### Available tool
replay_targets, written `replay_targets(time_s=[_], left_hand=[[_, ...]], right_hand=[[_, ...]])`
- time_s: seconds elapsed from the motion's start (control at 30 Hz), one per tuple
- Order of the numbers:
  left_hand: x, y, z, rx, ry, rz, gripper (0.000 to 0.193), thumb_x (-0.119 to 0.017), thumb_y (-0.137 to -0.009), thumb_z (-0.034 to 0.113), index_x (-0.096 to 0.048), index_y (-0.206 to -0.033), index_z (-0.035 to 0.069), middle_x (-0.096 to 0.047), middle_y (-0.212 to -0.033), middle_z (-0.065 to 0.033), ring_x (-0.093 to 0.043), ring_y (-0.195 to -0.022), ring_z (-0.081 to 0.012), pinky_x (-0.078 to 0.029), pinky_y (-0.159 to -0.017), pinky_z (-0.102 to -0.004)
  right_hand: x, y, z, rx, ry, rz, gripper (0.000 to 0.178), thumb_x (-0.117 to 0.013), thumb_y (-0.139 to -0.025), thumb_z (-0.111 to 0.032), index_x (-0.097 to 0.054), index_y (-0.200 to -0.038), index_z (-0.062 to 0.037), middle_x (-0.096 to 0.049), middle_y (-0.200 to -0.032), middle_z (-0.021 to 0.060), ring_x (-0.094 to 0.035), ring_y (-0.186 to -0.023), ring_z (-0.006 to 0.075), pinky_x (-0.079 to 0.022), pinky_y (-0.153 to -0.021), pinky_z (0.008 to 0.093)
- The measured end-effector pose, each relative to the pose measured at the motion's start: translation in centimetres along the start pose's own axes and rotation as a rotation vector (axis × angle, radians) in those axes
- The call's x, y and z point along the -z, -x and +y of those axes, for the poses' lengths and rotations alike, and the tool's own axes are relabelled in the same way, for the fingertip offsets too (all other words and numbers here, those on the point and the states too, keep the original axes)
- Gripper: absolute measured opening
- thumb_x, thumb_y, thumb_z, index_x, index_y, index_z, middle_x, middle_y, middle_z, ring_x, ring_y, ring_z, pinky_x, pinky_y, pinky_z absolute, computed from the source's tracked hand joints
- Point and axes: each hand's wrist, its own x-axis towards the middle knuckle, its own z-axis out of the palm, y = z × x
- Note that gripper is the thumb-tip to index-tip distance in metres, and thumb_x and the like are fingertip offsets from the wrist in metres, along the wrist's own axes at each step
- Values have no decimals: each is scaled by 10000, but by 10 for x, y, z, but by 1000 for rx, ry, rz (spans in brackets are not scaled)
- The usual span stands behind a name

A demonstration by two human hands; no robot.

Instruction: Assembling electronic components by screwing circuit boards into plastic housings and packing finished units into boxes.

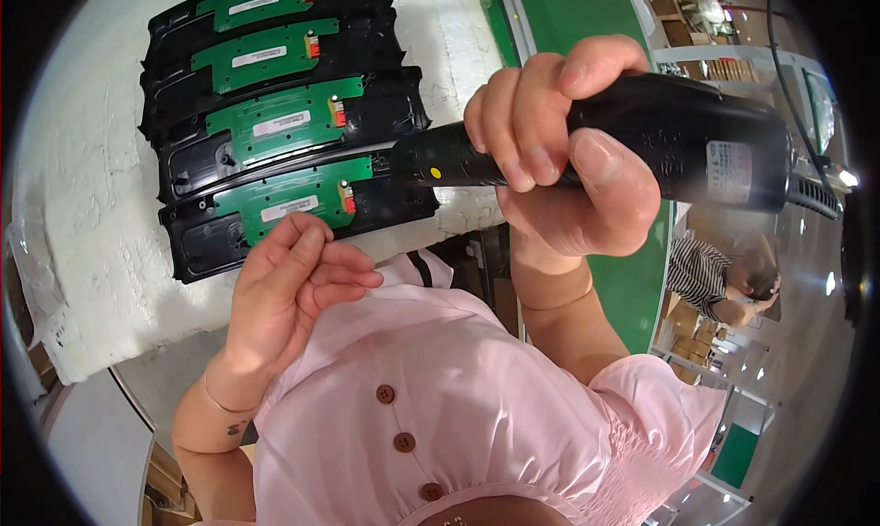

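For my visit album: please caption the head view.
Right hand grips a corded black tool near green circuit boards on black panels; left hand by the nearest board.

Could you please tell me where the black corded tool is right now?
In the head view, the black corded tool is right of centre, gripped in the right hand, its narrow end pointing left toward the nearest green circuit board.

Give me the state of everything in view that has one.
Right hand, closed around the black tool.
Black tool, held narrow end leftward; on or off, cannot tell.
Cord, attached to the tool's wide end.
Left hand, fingers curled by the nearest board; cannot tell if holding anything.
Green circuit boards, lying in black housings.
Black housings, lined up in a row, uncovered.
White surface, scuffed.
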Motion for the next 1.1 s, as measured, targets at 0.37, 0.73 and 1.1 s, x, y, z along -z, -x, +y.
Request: replay_targets(time_s=[0.37,0.73,1.1], left_hand=[[2,-13,11,-218,27,157,110,-483,-893,159,-517,-924,60,-526,-833,-3,-508,-720,-66,-453,-632,-176],[5,-21,2,-245,93,99,128,-474,-897,168,-514,-947,57,-521,-863,-2,-510,-772,-70,-469,-702,-210],[40,37,99,-428,341,-25,294,-348,-925,97,-392,-1127,-112,-423,-1187,-223,-458,-1084,-271,-463,-872,-312]], right_hand=[[-12,-2,16,-43,76,-19,253,-456,-690,-145,-425,-919,-41,-400,-539,16,-370,-440,112,-357,-502,284],[-5,-8,15,-54,92,-305,212,-462,-673,-106,-412,-870,-46,-405,-541,16,-365,-434,106,-350,-478,273],[50,-80,-6,-270,30,359,194,-623,-738,-146,-524,-841,-15,-495,-606,53,-464,-514,117,-418,-544,250]])
